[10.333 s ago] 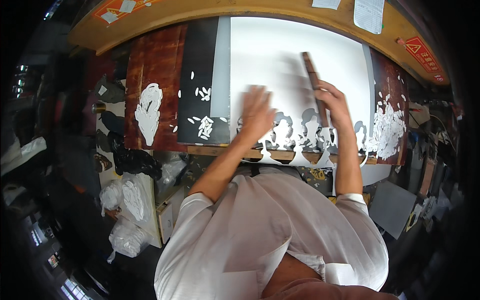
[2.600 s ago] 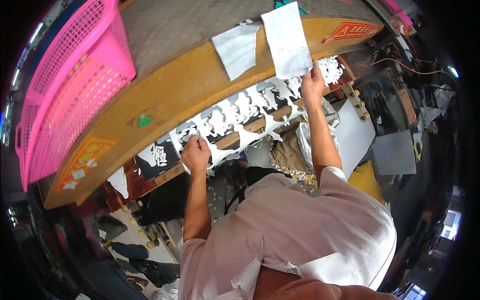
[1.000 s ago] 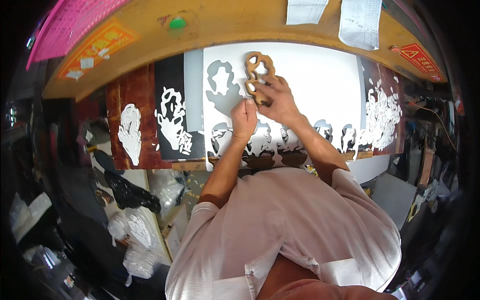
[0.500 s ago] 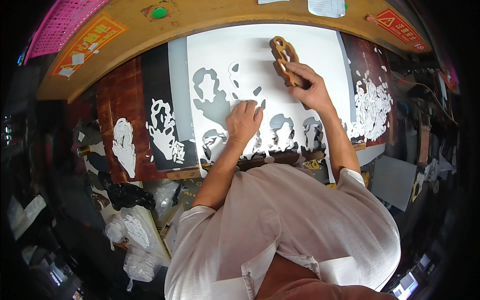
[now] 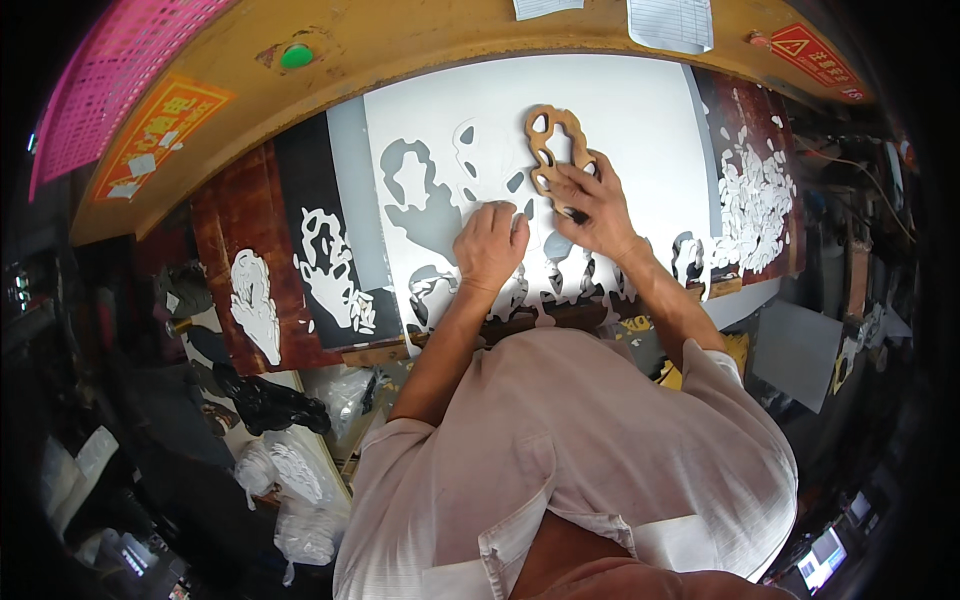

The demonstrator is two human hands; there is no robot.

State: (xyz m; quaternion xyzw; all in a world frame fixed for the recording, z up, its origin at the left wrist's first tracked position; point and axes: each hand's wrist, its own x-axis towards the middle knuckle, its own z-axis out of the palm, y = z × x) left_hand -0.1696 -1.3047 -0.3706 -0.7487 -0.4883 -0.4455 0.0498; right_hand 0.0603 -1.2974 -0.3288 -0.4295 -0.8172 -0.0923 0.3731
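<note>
On the white sheet (image 5: 640, 120) my right hand (image 5: 592, 200) grips the wooden die (image 5: 556, 155), long axis toward twelve o'clock, while my left hand (image 5: 490, 245) presses flat at eight o'clock.

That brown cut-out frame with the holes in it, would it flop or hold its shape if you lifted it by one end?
The brown frame probably holds its shape: its far end keeps an even outline while the right hand grips only the near end. It looks thin and openwork, so likely light. On the smooth white sheet it might slide easily.
</note>
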